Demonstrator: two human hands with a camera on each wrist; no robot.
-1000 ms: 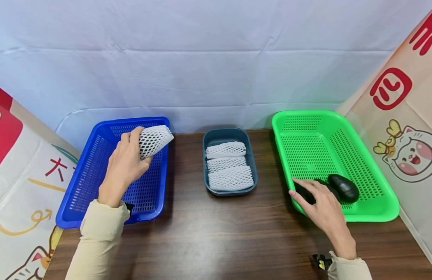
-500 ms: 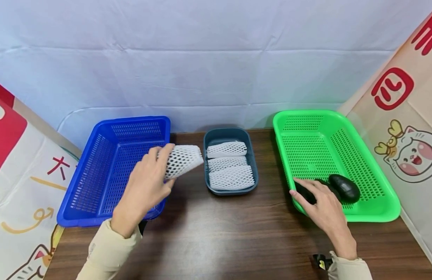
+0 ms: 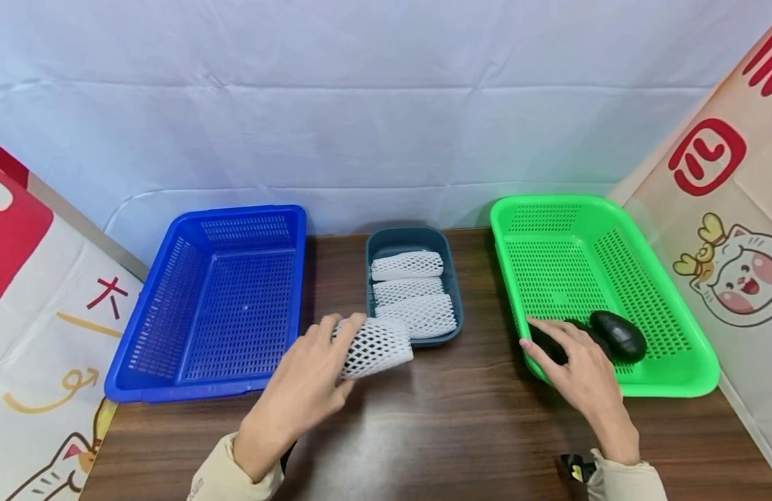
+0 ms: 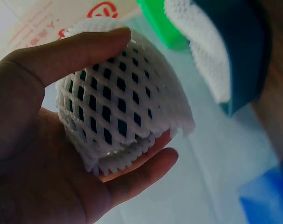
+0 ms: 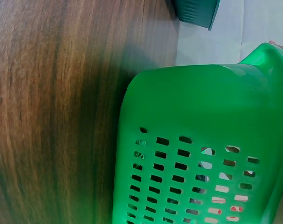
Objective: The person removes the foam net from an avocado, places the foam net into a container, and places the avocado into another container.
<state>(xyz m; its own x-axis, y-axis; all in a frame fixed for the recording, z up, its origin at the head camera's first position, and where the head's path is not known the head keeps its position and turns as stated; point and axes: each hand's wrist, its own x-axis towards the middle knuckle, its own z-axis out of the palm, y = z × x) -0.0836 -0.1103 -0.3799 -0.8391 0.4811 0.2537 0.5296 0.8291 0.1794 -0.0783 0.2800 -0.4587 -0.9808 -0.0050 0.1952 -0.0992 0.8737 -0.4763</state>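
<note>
My left hand (image 3: 311,379) grips a white foam net sleeve (image 3: 376,346), held just in front of the small dark teal tray (image 3: 456,327). Something dark shows through the sleeve's mesh in the head view. From the left wrist, the thumb presses one side of the sleeve (image 4: 118,102) and fingers lie behind it. My right hand (image 3: 580,369) rests at the near left rim of the green basket (image 3: 686,341), thumb and forefinger extended. Under it lies a dark, smooth fruit (image 3: 547,346), partly hidden. Beside it is a glossy dark oval fruit (image 3: 619,337), perhaps an avocado.
Several white foam net sleeves (image 3: 407,266) lie in the teal tray between the baskets. To the left stands a blue perforated basket (image 3: 245,313). All stand on a brown wood-grain table (image 3: 436,431). A pale cloth backdrop (image 3: 386,139) hangs behind, with printed panels at both sides.
My left hand has carried the foam net sleeve rightward, from above the blue basket to just in front of the teal tray. My right hand has stayed in place at the green basket.
</note>
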